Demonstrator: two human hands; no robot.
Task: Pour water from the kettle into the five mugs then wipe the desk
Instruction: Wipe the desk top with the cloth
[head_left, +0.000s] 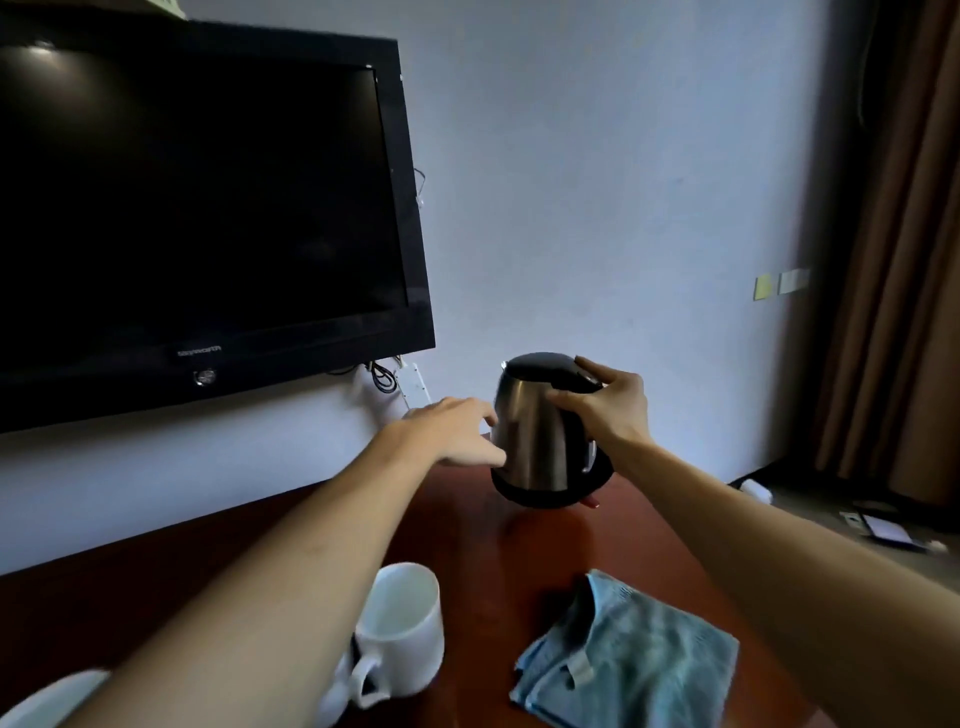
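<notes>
1. Gripping the kettle (540, 431) with the right hand (610, 410): fingers curled over the black lid and the top of the handle, thumb on the steel body.
2. Tilted slightly to the left, the kettle, on or just above its black base (561, 491) at the far side of the dark red tabletop (467, 530); cannot tell whether lifted clear.
3. Reaching in from the left, the left hand (457, 431): fingers spread and relaxed, fingertips touching or just beside the steel side, holding nothing.
4. Flanking the kettle, both hands, one to each side.
5. Standing near the front edge, under the left forearm, a white mug (405, 618), handle toward the camera; another white mug (47, 699) blurred at the lower left corner.
6. Lying crumpled to the right of the mug, a blue cloth (634, 654), well in front of the kettle.
7. Hanging on the wall to the left, a black television (197, 208).
</notes>
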